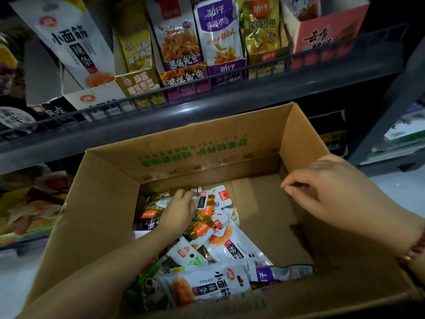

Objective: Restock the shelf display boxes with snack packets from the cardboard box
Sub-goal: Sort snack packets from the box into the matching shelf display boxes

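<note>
An open cardboard box (110,203) stands below the shelf, with several snack packets (216,247) heaped in its left half. My left hand (179,210) reaches down into the heap and its fingers curl round the edge of a small white packet (208,199) at the far side of the pile. My right hand (326,192) hovers over the box's right wall with fingers loosely curled and nothing in it. On the shelf above stand the display boxes (184,54), holding white, gold, orange and purple packets.
A dark wire rail (207,77) runs along the shelf front above the box. A pink display box (326,38) sits at the shelf's right end. More snack bags (27,208) lie on a lower shelf at left. The box's right half shows bare cardboard floor (264,215).
</note>
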`<state>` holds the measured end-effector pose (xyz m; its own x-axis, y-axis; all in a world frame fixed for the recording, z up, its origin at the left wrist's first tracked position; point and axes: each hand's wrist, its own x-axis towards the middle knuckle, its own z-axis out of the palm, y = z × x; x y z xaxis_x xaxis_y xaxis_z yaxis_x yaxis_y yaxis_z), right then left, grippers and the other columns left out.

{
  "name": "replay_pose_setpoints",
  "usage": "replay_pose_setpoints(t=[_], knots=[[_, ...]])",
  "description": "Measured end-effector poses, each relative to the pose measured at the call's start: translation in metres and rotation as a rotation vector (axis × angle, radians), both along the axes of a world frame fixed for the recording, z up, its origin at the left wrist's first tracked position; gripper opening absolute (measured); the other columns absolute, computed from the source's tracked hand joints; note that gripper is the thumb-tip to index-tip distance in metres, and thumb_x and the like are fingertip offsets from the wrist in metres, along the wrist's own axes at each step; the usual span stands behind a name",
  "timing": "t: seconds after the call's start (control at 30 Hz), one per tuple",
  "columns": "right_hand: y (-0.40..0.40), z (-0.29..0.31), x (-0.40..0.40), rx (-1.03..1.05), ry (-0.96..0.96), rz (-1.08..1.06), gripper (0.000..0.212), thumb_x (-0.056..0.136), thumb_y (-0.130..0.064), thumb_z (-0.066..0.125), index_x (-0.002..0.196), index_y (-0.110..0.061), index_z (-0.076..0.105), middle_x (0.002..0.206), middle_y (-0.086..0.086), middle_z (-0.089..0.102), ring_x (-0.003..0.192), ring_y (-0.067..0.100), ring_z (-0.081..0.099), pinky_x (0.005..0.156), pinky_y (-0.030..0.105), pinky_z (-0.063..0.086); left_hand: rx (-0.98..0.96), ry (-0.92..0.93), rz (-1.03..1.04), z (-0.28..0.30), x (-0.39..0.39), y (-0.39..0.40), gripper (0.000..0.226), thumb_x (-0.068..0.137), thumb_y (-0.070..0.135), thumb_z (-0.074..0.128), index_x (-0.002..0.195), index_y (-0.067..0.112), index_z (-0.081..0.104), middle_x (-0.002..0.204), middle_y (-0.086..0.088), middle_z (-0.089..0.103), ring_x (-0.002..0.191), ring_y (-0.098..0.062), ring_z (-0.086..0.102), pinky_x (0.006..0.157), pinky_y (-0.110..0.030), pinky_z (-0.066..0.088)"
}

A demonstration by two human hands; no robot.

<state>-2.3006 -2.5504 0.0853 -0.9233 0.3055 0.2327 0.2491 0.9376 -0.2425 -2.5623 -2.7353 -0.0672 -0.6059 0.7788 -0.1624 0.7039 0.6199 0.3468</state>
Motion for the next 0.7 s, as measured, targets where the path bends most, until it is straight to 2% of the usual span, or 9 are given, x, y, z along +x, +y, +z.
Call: replay_pose_setpoints(t=[0.07, 0.1, 0.2, 0.3, 0.4, 0.5, 0.6, 0.67, 0.7], knots=[[0.000, 0.000, 0.000, 0.007, 0.006, -0.001, 0.012, 0.079, -0.027, 0.059, 0.078, -0.027, 0.071, 0.059, -0.020, 0.058, 0.055, 0.003, 0.056, 0.077, 0.027, 0.036, 0.037, 0.003, 0.059, 0.005, 0.002, 0.003, 0.039, 0.102, 0.026, 0.044, 0.137, 0.009, 0.041, 0.129, -0.013, 0.037, 0.089, -0.027, 0.058, 0.075, -0.035, 0.048], [0.000, 0.000, 0.000, 0.000, 0.006, -0.007, 0.013, 0.080, -0.027, 0.057, 0.078, -0.027, 0.070, 0.059, -0.019, 0.059, 0.055, 0.003, 0.056, 0.078, 0.027, 0.035, 0.035, 0.006, 0.079, 0.005, 0.002, 0.004, 0.043, 0.102, 0.028, 0.044, 0.139, 0.007, 0.039, 0.129, -0.013, 0.034, 0.090, -0.025, 0.056, 0.076, -0.033, 0.047], [0.000, -0.001, 0.000, -0.007, -0.002, -0.009, 0.015, 0.081, -0.028, 0.056, 0.078, -0.026, 0.070, 0.059, -0.017, 0.060, 0.055, 0.003, 0.057, 0.079, 0.027, 0.035, -0.087, 0.105, 0.073, 0.001, -0.004, 0.005, 0.042, 0.102, 0.035, 0.041, 0.126, 0.004, 0.056, 0.122, -0.012, 0.037, 0.111, -0.024, 0.042, 0.098, -0.031, 0.036], [0.001, -0.001, 0.000, -0.017, -0.010, -0.001, 0.015, 0.081, -0.027, 0.055, 0.078, -0.026, 0.070, 0.060, -0.018, 0.060, 0.055, 0.003, 0.056, 0.079, 0.028, 0.036, -0.190, 0.189, -0.007, 0.000, -0.016, 0.007, 0.036, 0.102, 0.040, 0.039, 0.115, 0.015, 0.062, 0.126, -0.008, 0.045, 0.120, -0.026, 0.037, 0.100, -0.035, 0.027], [0.002, -0.001, 0.001, -0.035, -0.005, -0.001, 0.015, 0.081, -0.026, 0.055, 0.077, -0.027, 0.070, 0.061, -0.020, 0.059, 0.056, 0.002, 0.056, 0.081, 0.025, 0.033, -0.217, -0.047, -0.039, 0.007, -0.031, 0.011, 0.020, 0.103, 0.033, 0.039, 0.100, 0.017, 0.050, 0.112, -0.011, 0.057, 0.109, -0.030, 0.050, 0.085, -0.035, 0.037], [0.003, -0.002, 0.000, -0.043, -0.004, -0.003, 0.014, 0.081, -0.025, 0.056, 0.077, -0.027, 0.069, 0.061, -0.019, 0.059, 0.057, 0.003, 0.056, 0.079, 0.019, 0.026, -0.242, -0.150, -0.077, 0.015, -0.041, 0.014, 0.010, 0.102, 0.026, 0.046, 0.094, 0.023, 0.050, 0.099, -0.003, 0.059, 0.091, -0.025, 0.056, 0.071, -0.032, 0.041], [0.003, -0.002, 0.000, -0.043, -0.009, -0.001, 0.013, 0.082, -0.025, 0.057, 0.078, -0.027, 0.069, 0.061, -0.019, 0.059, 0.057, 0.004, 0.056, 0.079, 0.025, 0.032, -0.188, -0.384, -0.059, 0.018, -0.042, 0.016, 0.007, 0.094, 0.020, 0.063, 0.090, 0.025, 0.059, 0.093, 0.006, 0.058, 0.084, -0.014, 0.056, 0.072, -0.025, 0.045], [0.002, -0.002, 0.000, -0.046, -0.001, 0.005, 0.010, 0.082, -0.023, 0.061, 0.077, -0.026, 0.069, 0.060, -0.019, 0.057, 0.056, 0.005, 0.055, 0.079, 0.026, 0.034, -0.209, -0.562, -0.054, 0.018, -0.040, 0.016, 0.017, 0.089, 0.020, 0.069, 0.104, 0.023, 0.060, 0.100, 0.002, 0.053, 0.088, -0.012, 0.052, 0.076, -0.019, 0.044], [0.002, -0.002, 0.000, -0.050, -0.002, 0.002, 0.010, 0.082, -0.023, 0.060, 0.077, -0.026, 0.069, 0.060, -0.020, 0.057, 0.056, 0.005, 0.055, 0.080, 0.025, 0.032, -0.261, -0.566, -0.087, 0.020, -0.040, 0.017, 0.029, 0.088, 0.024, 0.070, 0.115, 0.024, 0.058, 0.108, 0.002, 0.048, 0.096, -0.011, 0.049, 0.083, -0.020, 0.042]])
